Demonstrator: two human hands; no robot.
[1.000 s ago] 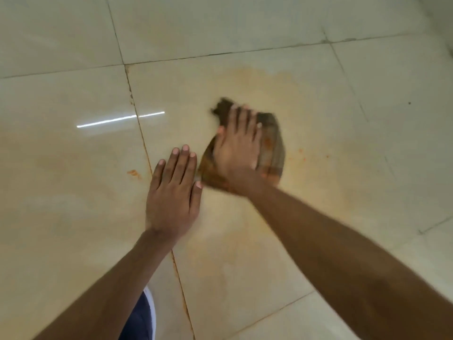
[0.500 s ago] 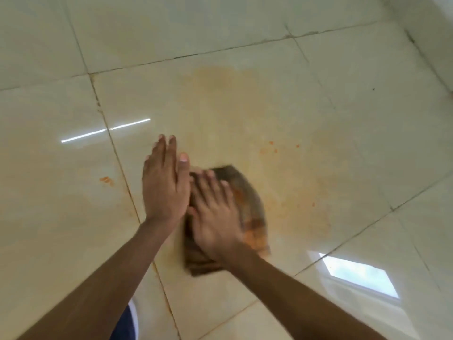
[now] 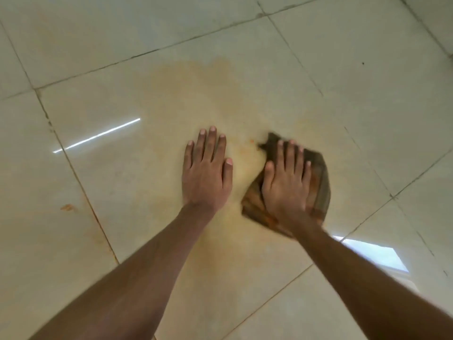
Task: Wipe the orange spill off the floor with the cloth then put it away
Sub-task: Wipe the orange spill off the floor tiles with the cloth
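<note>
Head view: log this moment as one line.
step: wipe | right hand: pressed flat on brown cloth | left hand: flat on floor | orange spill: smeared, not cleared

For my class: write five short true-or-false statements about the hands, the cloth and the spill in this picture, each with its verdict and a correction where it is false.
1. The right hand presses flat on the cloth. True.
2. The left hand grips the cloth. False: it rests flat on the bare floor, beside the cloth and apart from it.
3. No orange is left on the tiles. False: a pale orange smear spreads beyond the fingers.
4. A small orange spot lies on the tile left of the left hand. True.
5. The cloth is clean and white. False: it is brown with orange stains.
</note>
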